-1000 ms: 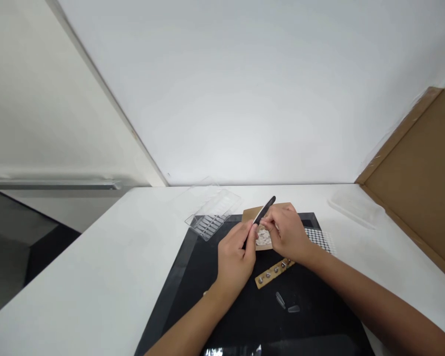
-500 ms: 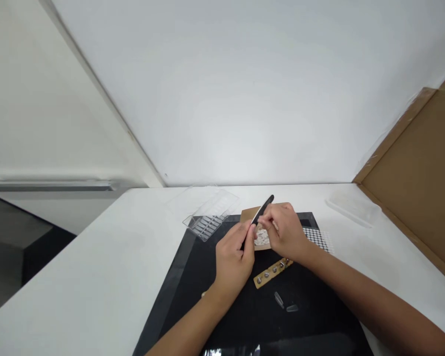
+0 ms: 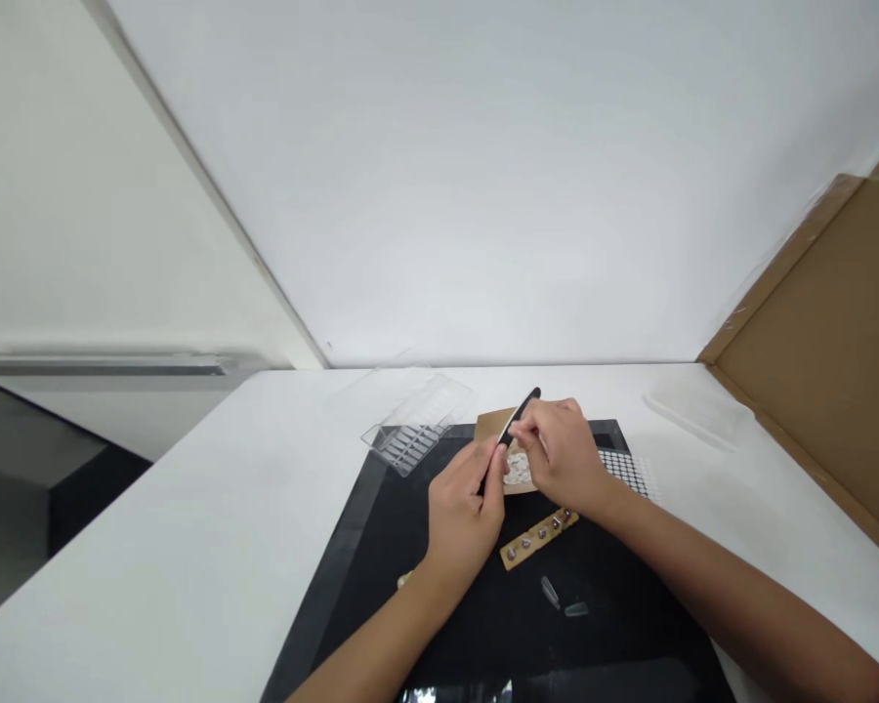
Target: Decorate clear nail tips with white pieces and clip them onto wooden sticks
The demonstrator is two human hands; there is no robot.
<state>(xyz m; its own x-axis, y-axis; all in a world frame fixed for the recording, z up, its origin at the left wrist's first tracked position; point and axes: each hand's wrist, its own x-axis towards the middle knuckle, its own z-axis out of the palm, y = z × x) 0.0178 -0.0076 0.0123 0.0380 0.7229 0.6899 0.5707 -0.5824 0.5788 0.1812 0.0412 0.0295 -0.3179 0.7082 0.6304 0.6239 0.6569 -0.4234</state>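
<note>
My left hand (image 3: 467, 498) is closed round the lower part of a black nail file (image 3: 522, 410), which slants up and to the right. Close against the file's edge, the fingers of my right hand (image 3: 561, 449) are pinched together; whatever they hold is too small or hidden to make out. Just beneath my hands sits an open brown box (image 3: 493, 424) with whitish pieces (image 3: 517, 469) inside. A gold strip (image 3: 539, 539) carrying several small metal studs lies below my right wrist. Nearer me, two clear nail tips (image 3: 550, 592) rest on a black mat (image 3: 498, 625).
Clear plastic trays with compartments (image 3: 414, 434) overlap the mat's back left corner. A sheet of white dots (image 3: 625, 471) lies behind my right forearm. On the white table's right stands a translucent lid-like piece (image 3: 699, 415), near a cardboard panel (image 3: 835, 351).
The nail file and both hands have shifted only very slightly, staying close together. Nothing else has visibly moved.
</note>
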